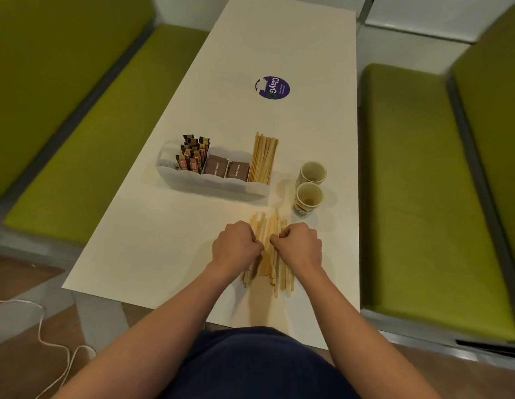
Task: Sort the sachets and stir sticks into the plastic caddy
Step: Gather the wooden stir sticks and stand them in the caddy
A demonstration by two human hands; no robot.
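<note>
A pile of loose wooden stir sticks (268,226) lies on the white table (152,249) near its front edge. My left hand (236,247) and my right hand (301,244) sit side by side on the pile, fingers curled down into the sticks from both sides. Behind them stands the translucent plastic caddy (210,184). Its left compartment holds upright orange-and-brown sachets (193,156), the middle two hold brown sachets (227,169), and the right one holds a bundle of stir sticks (263,159).
Two paper cups (309,188) stand right of the caddy. A round purple sticker (273,87) lies farther back on the table. Green bench seats (417,182) flank the table on both sides. A white cord (43,335) trails on the floor at the left.
</note>
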